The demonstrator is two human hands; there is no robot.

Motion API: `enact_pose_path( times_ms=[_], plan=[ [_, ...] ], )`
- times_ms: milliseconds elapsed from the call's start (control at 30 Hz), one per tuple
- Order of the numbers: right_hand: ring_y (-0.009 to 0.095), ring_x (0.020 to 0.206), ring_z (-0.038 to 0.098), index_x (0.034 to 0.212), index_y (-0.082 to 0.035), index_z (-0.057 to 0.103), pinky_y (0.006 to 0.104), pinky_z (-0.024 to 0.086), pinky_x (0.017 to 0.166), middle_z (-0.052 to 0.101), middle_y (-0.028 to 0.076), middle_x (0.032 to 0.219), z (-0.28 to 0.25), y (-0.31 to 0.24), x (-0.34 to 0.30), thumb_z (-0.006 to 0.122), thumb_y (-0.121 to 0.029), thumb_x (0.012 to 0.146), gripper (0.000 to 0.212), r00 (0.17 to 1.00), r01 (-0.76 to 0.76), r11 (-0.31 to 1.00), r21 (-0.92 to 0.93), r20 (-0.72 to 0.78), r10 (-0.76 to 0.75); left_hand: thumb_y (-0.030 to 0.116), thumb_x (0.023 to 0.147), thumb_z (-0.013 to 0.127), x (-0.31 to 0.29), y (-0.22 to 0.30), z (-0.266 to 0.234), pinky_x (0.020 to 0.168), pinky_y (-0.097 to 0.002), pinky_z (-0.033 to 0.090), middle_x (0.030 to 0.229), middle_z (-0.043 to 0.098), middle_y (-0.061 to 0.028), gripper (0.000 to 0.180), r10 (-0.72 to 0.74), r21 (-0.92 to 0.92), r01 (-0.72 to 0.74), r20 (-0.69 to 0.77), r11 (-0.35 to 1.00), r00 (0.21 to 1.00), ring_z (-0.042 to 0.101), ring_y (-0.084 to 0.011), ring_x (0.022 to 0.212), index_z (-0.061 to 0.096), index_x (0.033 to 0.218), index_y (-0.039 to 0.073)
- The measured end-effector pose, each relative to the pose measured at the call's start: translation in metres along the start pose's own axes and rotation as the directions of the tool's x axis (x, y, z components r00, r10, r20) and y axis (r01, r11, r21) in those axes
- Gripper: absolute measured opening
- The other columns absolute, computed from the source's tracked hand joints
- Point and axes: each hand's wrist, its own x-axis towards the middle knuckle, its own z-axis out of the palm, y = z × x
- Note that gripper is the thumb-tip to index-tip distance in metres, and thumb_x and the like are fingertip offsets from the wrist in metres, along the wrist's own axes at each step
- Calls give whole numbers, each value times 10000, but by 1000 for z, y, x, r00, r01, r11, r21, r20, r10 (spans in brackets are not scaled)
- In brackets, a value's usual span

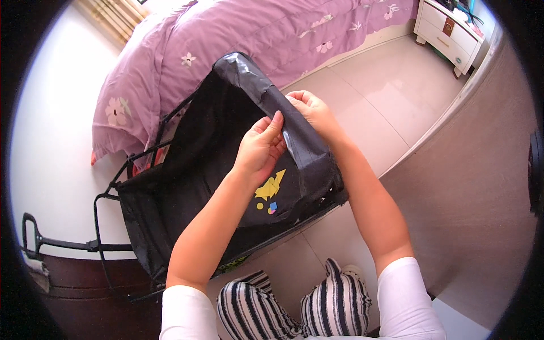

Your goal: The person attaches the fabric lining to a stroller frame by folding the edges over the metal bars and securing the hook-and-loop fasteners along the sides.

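A large black fabric folding cart with a thin black tubular frame point(187, 164) fills the centre of the frame, tilted, its far end rising toward the upper centre. A wide, shiny black fabric flap point(297, 139) is folded over its right-hand edge. The left hand point(263, 147), at the centre, has its fingers closed on the flap's inner edge, thumb on top. The right hand point(313, 115), just above and to the right, has its fingers bent and pinching the flap's outer edge. Below the left hand, yellow angular shapes point(270, 187) and a small blue square point(273, 206) show on the black fabric. A black loop handle point(31, 233) sticks out at the far left. A bed with a mauve flowered cover point(221, 34) spans the top; a white nightstand point(445, 37) stands upper right on pale floor tiles point(379, 85). Black-and-white striped trousers point(334, 306) appear at the bottom.
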Motion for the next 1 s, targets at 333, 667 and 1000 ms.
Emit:
enact_pose_path(
  times_ms=[333,667,1000],
  plan=[
    [84,716,556,1026,1,511,221,475,625,585,49,864,2,-7,-4,536,-205,905,240,999,28,995,-99,19,-27,229,908,547,4,-6,-3,718,-273,450,820,586,-9,148,32,-12,-32,45,999,998,560,-113,745,523,927,84],
    [63,782,540,1129,-35,485,200,471,668,551,23,908,-5,-7,-3,546,-252,897,324,983,-111,984,-136,132,129,438,807,630,24,-15,-17,733,-271,418,920,574,18,481,-195,26,194,60,981,979,543,-96,821,453,1096,96],
    [104,862,551,1127,15,515,246,463,773,582,62,977,-8,-9,5,524,-264,915,351,901,429,811,-398,119,-418,302,823,664,12,5,-12,847,-346,458,1146,491,-137,674,250,599,-60,-240,799,938,538,-192,976,277,1311,47]
  ],
)
